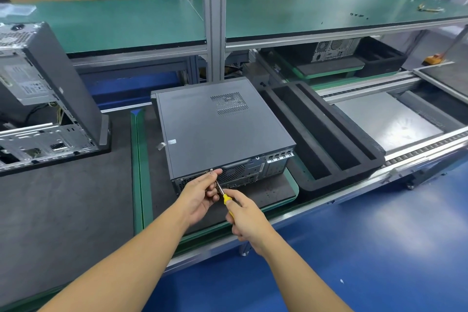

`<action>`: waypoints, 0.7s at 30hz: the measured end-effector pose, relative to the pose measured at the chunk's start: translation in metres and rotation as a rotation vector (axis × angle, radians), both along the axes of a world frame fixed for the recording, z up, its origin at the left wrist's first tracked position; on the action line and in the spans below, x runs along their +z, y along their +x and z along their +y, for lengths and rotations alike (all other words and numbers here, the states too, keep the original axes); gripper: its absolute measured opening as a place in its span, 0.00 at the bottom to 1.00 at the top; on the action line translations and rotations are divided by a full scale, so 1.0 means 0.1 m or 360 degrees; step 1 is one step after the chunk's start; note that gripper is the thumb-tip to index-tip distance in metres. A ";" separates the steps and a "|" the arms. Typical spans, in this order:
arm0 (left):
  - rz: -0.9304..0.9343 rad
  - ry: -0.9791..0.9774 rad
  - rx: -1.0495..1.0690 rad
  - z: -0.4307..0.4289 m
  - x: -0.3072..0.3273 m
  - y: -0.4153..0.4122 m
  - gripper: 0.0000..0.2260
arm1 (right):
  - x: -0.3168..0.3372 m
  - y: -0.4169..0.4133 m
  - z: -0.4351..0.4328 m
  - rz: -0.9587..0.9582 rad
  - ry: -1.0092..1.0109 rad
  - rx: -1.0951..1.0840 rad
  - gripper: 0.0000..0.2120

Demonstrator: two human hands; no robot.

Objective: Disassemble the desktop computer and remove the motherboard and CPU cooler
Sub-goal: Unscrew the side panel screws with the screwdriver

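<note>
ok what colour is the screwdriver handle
Yellow; the screwdriver handle shows in the head view.

A closed dark-grey desktop computer (pixel 222 129) lies flat on a green-edged pallet (pixel 138 159), its rear panel facing the viewer.

A dark-matted worktop (pixel 76 210) carries a green-edged tray (pixel 138 172). The closed computer case (pixel 222 132) lies flat on the tray, with a black foam insert (pixel 326 134) just beside it.
</note>
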State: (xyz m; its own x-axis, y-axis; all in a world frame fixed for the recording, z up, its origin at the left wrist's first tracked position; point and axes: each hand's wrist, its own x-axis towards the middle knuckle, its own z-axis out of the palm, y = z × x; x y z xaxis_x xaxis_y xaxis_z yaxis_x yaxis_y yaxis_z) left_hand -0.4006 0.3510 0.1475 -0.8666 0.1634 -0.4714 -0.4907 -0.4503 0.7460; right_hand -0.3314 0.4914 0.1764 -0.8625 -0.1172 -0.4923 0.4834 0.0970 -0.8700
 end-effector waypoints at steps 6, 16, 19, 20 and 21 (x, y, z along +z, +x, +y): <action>0.0020 -0.0031 -0.0036 -0.02 -0.02 -0.03 0.10 | 0.00 0.01 0.00 -0.0003 -0.0025 -0.0013 0.14; 0.0019 0.0001 0.0037 0.02 -0.05 -0.04 0.10 | 0.02 -0.01 -0.01 0.0021 0.0085 -0.0028 0.13; -0.0005 -0.0008 0.0045 0.02 -0.03 -0.04 0.11 | 0.04 0.00 -0.09 -0.0055 0.0132 -0.0089 0.11; -0.0018 -0.0023 0.0032 0.02 -0.03 -0.03 0.11 | 0.07 0.00 -0.12 -0.0129 0.0070 -0.0109 0.11; -0.0032 -0.0043 0.0012 0.02 -0.03 -0.02 0.11 | 0.10 0.00 -0.14 -0.0206 -0.0038 -0.0129 0.11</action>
State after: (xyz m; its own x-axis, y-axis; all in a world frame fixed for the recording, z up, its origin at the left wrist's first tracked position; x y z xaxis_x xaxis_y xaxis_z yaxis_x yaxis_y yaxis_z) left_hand -0.4026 0.3529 0.1448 -0.8582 0.1440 -0.4927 -0.5022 -0.4339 0.7480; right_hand -0.3315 0.4773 0.1868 -0.7993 -0.0627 -0.5976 0.5968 0.0330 -0.8017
